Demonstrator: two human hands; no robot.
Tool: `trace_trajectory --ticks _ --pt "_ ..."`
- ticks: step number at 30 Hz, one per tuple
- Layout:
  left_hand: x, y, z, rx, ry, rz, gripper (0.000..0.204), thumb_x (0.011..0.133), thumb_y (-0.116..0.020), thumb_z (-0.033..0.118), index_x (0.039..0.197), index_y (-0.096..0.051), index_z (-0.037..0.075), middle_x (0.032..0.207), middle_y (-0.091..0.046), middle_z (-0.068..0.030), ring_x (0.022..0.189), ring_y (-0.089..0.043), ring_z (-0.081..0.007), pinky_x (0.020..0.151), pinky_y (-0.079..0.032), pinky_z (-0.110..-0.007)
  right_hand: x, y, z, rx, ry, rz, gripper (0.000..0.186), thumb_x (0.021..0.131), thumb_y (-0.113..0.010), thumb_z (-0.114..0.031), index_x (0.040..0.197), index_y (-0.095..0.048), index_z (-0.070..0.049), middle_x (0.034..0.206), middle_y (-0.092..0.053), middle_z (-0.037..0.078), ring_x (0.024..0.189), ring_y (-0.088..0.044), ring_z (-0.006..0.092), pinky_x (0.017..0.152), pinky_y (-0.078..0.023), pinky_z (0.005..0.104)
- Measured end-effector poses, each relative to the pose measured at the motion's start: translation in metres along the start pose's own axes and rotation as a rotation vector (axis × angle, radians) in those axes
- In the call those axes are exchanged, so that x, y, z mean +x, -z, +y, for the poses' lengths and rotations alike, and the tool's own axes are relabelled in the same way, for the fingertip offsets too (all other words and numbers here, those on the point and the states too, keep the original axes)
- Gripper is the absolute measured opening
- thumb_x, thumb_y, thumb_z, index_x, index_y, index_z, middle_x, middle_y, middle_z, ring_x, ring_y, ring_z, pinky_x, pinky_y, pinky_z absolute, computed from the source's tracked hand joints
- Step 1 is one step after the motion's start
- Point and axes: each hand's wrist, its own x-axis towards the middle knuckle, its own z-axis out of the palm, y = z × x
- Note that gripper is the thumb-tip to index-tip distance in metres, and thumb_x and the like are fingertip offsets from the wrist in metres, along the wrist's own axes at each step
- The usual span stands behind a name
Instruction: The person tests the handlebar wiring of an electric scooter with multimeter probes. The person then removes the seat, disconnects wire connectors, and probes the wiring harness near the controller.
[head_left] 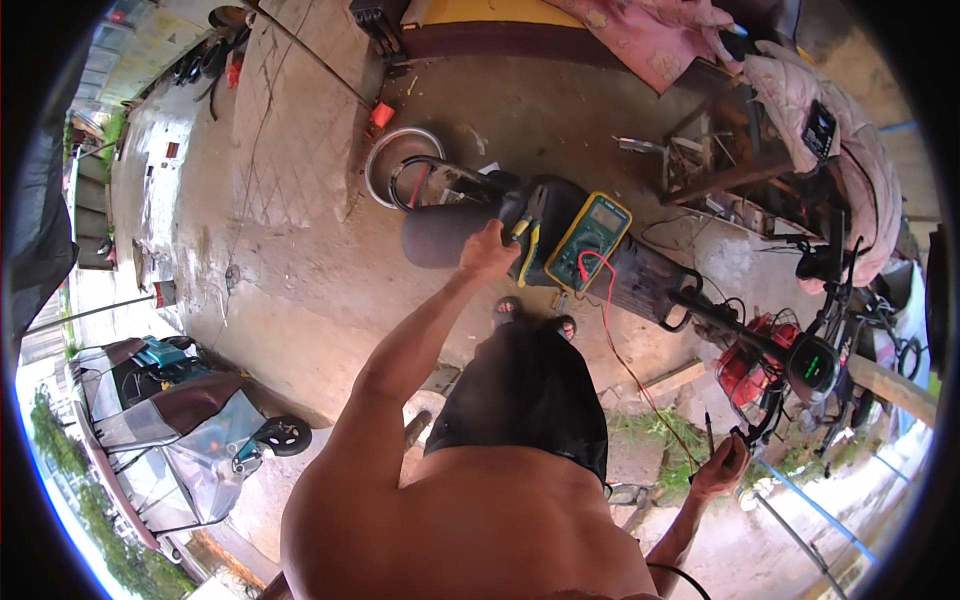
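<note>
My left hand (pixel 490 250) is closed round the handles of pliers (pixel 530 212) with yellow-green grips, above the black seat of an electric scooter (pixel 436 236). Beside them on the scooter lies a green multimeter (pixel 592 240) in a yellow case, its screen at the far end. A red test lead (pixel 625 367) runs from it towards my right hand (pixel 722 468), which is out to the right near the handlebar end. Those fingers are pinched; a thin dark test probe (pixel 709 432) sticks up beside them. What else they hold is too small to tell.
The scooter's lit round display (pixel 813 366) and red front part (pixel 745 366) are at the right. A metal basin (pixel 378 165) stands behind the seat. A wooden frame (pixel 725 165) with pink cloth lies far right. A covered three-wheeler (pixel 180 430) is parked at the left.
</note>
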Motion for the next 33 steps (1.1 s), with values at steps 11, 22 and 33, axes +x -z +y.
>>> trace_trajectory --ticks 11,22,33 --pt "0.069 0.097 -0.132 -0.104 -0.328 0.185 0.026 0.093 -0.059 0.025 0.114 -0.071 0.015 0.098 -0.073 -0.0222 0.094 -0.071 -0.0422 0.085 -0.056 -0.053 0.002 0.002 0.002 0.076 -0.023 -0.036 0.02 0.102 -0.064 -0.011 0.112 -0.071 0.004 0.106 -0.069 0.015 0.092 -0.066 0.0275 0.078 -0.053 0.0368" --pt "0.207 0.118 -0.215 0.091 -0.246 0.11 0.029 0.097 -0.059 0.025 0.121 -0.07 0.015 0.105 -0.074 -0.0198 0.097 -0.072 -0.0401 0.087 -0.057 -0.049 -0.013 0.013 0.05 0.035 -0.327 -0.052 0.027 0.105 -0.064 -0.022 0.119 -0.069 0.0 0.108 -0.071 0.006 0.095 -0.06 0.0157 0.084 -0.048 0.03" --pt "0.213 0.093 -0.225 0.377 -0.386 0.184 0.036 0.091 -0.063 0.011 0.126 -0.067 0.007 0.114 -0.068 -0.024 0.107 -0.064 -0.0447 0.093 -0.051 -0.054 0.008 0.002 0.061 0.212 -0.516 -0.092 0.023 0.103 -0.069 -0.021 0.115 -0.073 -0.002 0.105 -0.069 -0.001 0.093 -0.056 0.0086 0.085 -0.044 0.026"
